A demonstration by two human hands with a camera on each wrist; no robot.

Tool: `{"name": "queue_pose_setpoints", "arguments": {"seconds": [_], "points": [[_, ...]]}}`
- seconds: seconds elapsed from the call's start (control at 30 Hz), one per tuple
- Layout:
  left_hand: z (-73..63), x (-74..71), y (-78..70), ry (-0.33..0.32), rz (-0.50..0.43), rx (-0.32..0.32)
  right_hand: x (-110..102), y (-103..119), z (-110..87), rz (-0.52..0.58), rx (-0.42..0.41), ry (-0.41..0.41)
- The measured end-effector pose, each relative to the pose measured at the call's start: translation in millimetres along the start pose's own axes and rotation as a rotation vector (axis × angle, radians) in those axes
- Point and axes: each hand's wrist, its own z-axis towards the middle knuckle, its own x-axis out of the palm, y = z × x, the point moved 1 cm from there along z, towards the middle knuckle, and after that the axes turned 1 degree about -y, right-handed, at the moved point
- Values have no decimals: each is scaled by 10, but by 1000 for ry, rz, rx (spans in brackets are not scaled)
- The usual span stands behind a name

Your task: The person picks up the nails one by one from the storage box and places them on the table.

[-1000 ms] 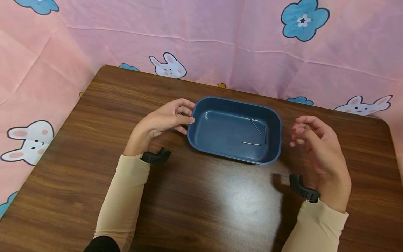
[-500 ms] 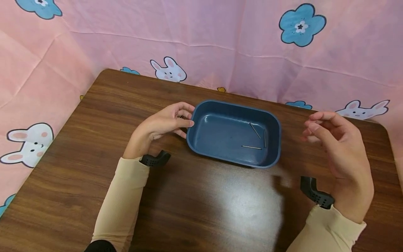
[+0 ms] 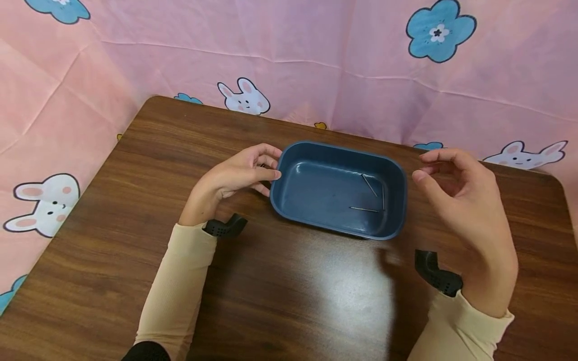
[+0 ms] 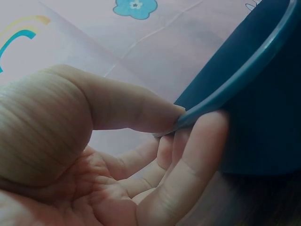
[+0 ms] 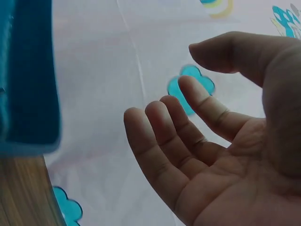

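Observation:
A dark blue plastic basin (image 3: 316, 195) with rounded corners sits on the table in the head view. Several thin metal rods, perhaps nails, lie on its floor near the right end; one rod (image 3: 364, 209) lies lengthwise and another (image 3: 369, 185) slants. My left hand (image 3: 235, 173) pinches the basin's left rim. Its thumb is on top and the other fingers are underneath, as the left wrist view of the rim (image 4: 235, 84) shows. My right hand (image 3: 469, 195) hovers to the right of the basin, apart from it. Nothing lies between its relaxed fingers (image 5: 160, 122).
The brown wooden table (image 3: 289, 296) carries a bright patch of reflected light in front of the basin. Behind its back edge hangs a pink cloth (image 3: 307, 40) printed with rabbits and blue flowers. Black wrist mounts (image 3: 438, 273) sit at both cuffs.
My right hand first moves right, away from the basin, then back left toward it, with thumb and forefinger more apart. The left hand, basin and rods stay put.

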Motion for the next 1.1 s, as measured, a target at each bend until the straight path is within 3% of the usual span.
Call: {"name": "queue_pose_setpoints", "arguments": {"seconds": [0.33, 0.6, 1.1], "points": [[14, 15, -29, 6, -1, -4, 262, 96, 111, -26, 3, 116], [2, 8, -13, -2, -2, -9, 515, 175, 170, -120, -27, 202], [-3, 13, -28, -6, -6, -20, 735, 94, 243, -182, -6, 307]]}}
